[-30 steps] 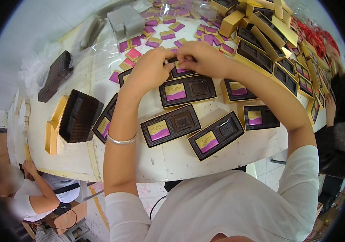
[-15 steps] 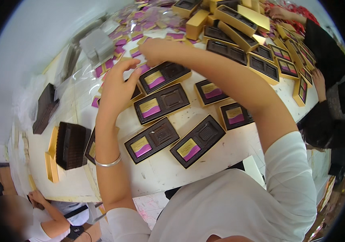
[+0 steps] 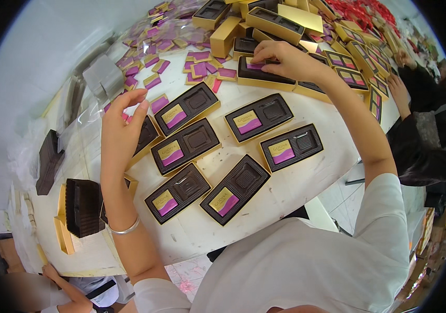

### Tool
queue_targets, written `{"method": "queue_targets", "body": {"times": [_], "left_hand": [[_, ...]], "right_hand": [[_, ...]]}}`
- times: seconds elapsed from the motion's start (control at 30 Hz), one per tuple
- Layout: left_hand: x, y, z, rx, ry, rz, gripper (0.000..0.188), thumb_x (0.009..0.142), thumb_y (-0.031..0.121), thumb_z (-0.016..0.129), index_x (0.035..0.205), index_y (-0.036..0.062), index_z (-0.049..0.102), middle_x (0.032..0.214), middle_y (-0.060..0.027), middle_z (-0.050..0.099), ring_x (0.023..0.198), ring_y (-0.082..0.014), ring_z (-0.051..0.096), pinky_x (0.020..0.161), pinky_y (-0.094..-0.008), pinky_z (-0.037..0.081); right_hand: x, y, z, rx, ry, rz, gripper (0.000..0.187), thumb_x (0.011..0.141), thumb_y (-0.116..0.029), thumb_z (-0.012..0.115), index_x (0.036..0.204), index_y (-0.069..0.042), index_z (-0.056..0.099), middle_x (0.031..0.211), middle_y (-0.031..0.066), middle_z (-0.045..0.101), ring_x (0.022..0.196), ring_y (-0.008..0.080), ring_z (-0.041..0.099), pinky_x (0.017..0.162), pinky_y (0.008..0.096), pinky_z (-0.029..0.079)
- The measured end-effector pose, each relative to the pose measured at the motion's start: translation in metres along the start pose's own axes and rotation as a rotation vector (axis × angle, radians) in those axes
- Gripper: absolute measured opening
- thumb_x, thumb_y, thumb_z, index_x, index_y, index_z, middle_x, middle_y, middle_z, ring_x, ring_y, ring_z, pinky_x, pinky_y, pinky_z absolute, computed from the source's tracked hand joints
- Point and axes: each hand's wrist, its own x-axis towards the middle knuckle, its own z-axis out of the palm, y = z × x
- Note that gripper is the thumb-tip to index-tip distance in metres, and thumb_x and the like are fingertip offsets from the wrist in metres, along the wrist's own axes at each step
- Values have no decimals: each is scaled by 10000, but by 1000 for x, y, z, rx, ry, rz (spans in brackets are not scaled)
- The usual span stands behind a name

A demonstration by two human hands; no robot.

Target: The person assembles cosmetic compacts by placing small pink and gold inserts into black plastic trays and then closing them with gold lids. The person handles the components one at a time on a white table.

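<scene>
Right hand (image 3: 285, 58) pinches a piece (image 3: 256, 66) at the box (image 3: 264, 82) beneath it, left hand (image 3: 122, 122) has fingers parted (whether empty, I can't tell), and six boxes (image 3: 200, 139) below and between them stand half-filled.

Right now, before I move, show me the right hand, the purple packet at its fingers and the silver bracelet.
Right hand (image 3: 290, 59): head view, back of the hand.
Purple packet (image 3: 255, 66): head view, its visible purple part.
Silver bracelet (image 3: 126, 230): head view, front of the band.
</scene>
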Motion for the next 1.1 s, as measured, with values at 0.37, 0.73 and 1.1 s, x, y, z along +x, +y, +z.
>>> {"method": "queue_targets", "body": {"times": [0.37,0.73,1.1], "left_hand": [[-7,22,6,55,-21,74,244,849,150,597,1065,36,617,1025,-95,630,943,-185,586,805,-303,437],[35,80,95,221,-367,553,318,790,146,642,1071,34,547,974,-119,598,907,-301,572,789,-352,458],[78,80,128,184,-729,464,163,745,120,687,864,47,604,1039,-91,579,824,-221,545,720,-313,443]], "right_hand": [[-14,-9,19,23,143,8,286,759,-124,689,1010,-21,601,1111,116,546,1043,268,515,915,338,409],[-44,-12,14,266,58,-121,298,723,-28,671,1011,-24,591,1098,119,589,1047,269,551,921,347,422],[-52,0,20,339,81,-96,334,745,-50,685,1071,-51,614,1190,134,565,1100,289,532,955,381,409]]}}
